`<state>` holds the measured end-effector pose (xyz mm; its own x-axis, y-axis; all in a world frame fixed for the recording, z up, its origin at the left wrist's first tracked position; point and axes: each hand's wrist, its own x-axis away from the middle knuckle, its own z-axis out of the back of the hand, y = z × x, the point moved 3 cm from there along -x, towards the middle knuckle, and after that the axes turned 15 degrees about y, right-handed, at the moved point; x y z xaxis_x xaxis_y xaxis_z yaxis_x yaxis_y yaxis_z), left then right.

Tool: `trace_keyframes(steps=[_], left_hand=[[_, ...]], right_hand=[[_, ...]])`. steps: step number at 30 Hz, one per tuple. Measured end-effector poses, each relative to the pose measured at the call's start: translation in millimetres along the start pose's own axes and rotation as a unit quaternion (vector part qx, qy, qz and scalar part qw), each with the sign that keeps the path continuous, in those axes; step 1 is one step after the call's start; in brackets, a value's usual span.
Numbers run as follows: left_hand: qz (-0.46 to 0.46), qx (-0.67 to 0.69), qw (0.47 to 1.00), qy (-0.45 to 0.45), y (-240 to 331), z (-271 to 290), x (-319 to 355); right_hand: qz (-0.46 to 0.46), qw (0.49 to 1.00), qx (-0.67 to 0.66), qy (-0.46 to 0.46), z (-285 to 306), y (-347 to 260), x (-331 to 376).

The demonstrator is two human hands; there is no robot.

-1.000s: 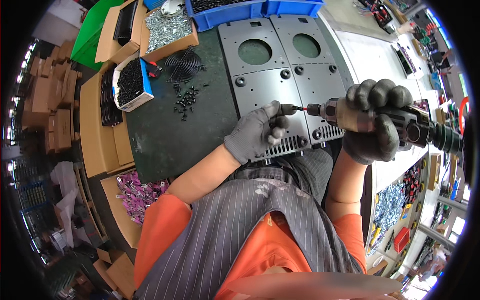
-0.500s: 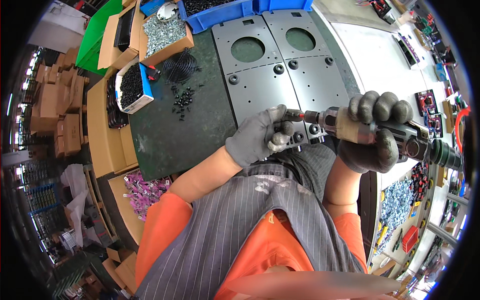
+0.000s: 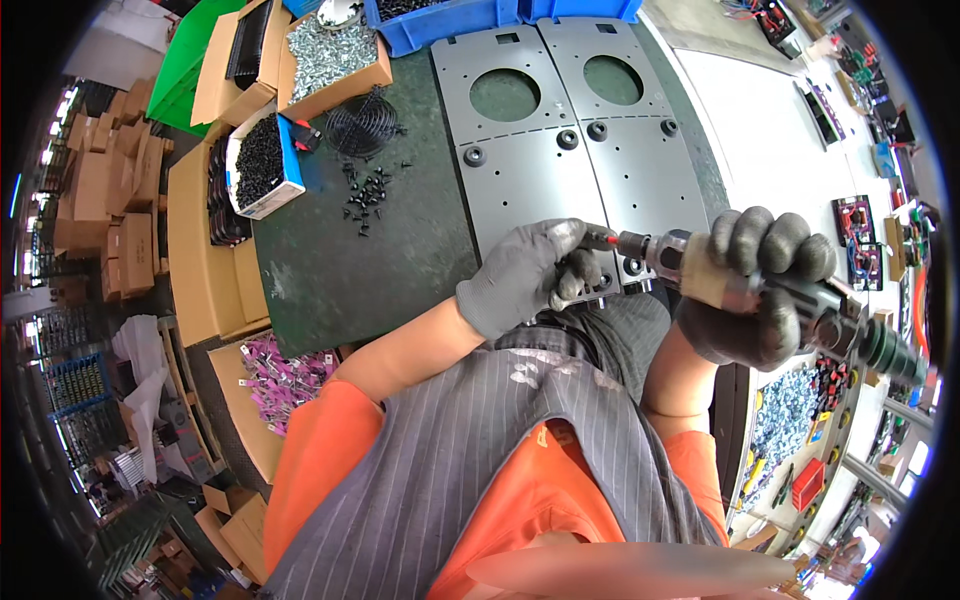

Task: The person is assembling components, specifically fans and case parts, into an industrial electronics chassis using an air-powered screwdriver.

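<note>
My right hand (image 3: 770, 290), in a grey glove, is wrapped round a power screwdriver (image 3: 705, 272) lying nearly level above the near end of the panels. The tool's bit, with a red band, points left. At the bit's tip my gloved left hand (image 3: 520, 275) is closed in a pinch; whatever sits between its fingertips is too small and dark to make out. Below and beyond the hands lie two grey metal panels side by side, a left panel (image 3: 530, 195) and a right panel (image 3: 645, 185). Each has a large round hole and black round feet (image 3: 567, 140) on it.
Loose black screws (image 3: 368, 195) and a black wire fan guard (image 3: 362, 126) lie on the dark green table (image 3: 350, 275). Beyond stand a box of black screws (image 3: 262, 165), a carton of silver screws (image 3: 335, 60) and blue bins (image 3: 440, 28). Purple-tagged parts (image 3: 285, 380) fill a carton lower left.
The screwdriver has tilted, its back end dropping and its bit drawing slightly right. My left fingertips stay at the bit's tip. The whole view has shifted slightly.
</note>
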<state>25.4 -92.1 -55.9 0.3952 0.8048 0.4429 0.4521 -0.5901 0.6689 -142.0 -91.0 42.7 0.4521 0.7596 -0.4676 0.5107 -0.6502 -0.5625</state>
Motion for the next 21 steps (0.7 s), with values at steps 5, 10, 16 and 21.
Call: trace_keyframes(steps=[5,10,16,21], left_hand=[[0.005,0.045,0.998,-0.052,-4,6,-12],[-0.055,0.107,0.993,0.019,0,37,-30],[0.008,0.081,0.997,0.001,1,38,-30],[0.028,0.095,0.995,0.003,3,39,-26]], right_hand=[[-0.073,0.995,-0.018,0.061,33,14,-42],[0.015,0.979,0.139,0.149,83,50,-128],[0.057,0.963,0.221,0.144,102,88,-170],[0.042,0.961,0.245,0.122,102,106,-173]])
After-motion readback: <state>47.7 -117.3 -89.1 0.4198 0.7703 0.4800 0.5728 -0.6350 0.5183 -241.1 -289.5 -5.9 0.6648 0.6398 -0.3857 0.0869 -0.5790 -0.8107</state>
